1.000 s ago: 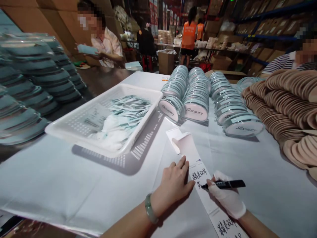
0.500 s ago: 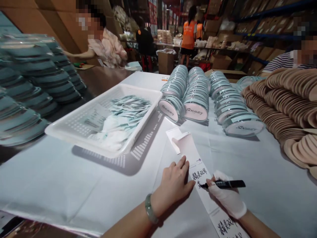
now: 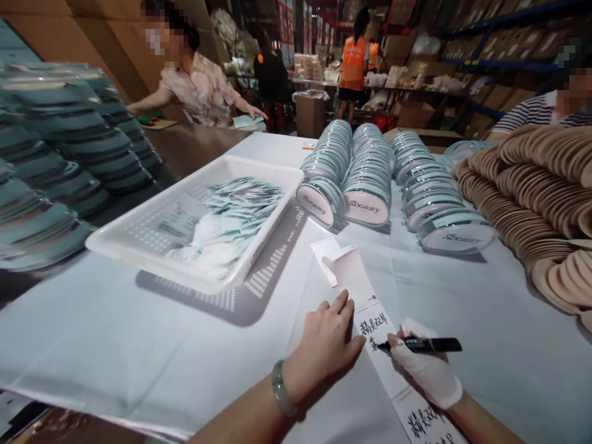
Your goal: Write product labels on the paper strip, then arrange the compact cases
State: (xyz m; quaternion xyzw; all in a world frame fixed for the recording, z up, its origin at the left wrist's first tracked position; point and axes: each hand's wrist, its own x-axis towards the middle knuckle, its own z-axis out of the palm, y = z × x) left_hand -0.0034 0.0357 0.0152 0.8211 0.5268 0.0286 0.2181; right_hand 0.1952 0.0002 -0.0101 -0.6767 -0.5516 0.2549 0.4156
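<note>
My right hand, in a white glove with bare fingertips, is closed around a black marker pen. The pen's tip touches a long white paper label strip, beside black handwritten characters. More handwriting shows lower on the strip, partly hidden by my right wrist. My bare left hand lies flat on the strip's left edge, fingers stretched out, with a green bangle on the wrist. At its far end the strip is folded over on itself.
A white perforated basket holding flat packets stands left of the strip. Rows of clear-and-teal oval packs are beyond it. Brown oval pads are piled right; teal packs are stacked left. People are at work behind.
The pen has added strokes to the character at its tip. My left hand stays in place. The person at back left now has an arm stretched toward the pale blue stack.
</note>
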